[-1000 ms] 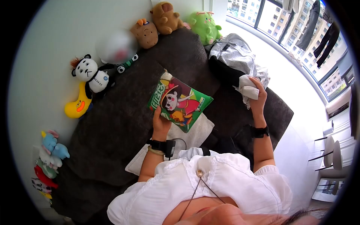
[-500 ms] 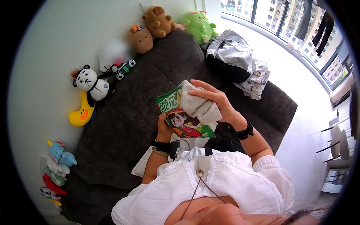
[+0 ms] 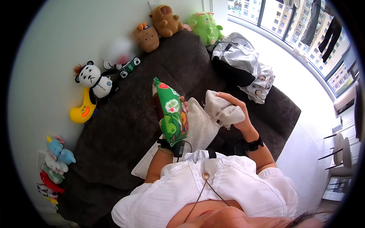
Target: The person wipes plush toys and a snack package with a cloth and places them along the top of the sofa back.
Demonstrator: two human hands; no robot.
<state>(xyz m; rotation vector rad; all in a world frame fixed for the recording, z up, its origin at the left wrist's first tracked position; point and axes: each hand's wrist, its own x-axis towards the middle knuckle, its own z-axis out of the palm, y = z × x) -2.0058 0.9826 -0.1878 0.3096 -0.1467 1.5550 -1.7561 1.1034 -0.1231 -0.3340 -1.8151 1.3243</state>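
A green snack bag is held up edge-on in my left hand, its printed back and side turned toward me. Most of that hand is hidden behind the bag, with only fingertips showing at its right edge. My right hand grips a bunched, off-white cloth, fingers over its top. Bag and cloth are apart. Beneath them, over my lap, lies a light-coloured cushion or fabric piece. I wear dark bands on both wrists.
A dark grey sofa spreads under everything. Plush toys, including a panda, a brown one and a green one, line the wall. A grey backpack and printed white fabric lie right; chairs stand beyond.
My right hand has drawn the cloth off the bag's front and away to the right. My left hand has turned the bag, so its front picture no longer faces me.
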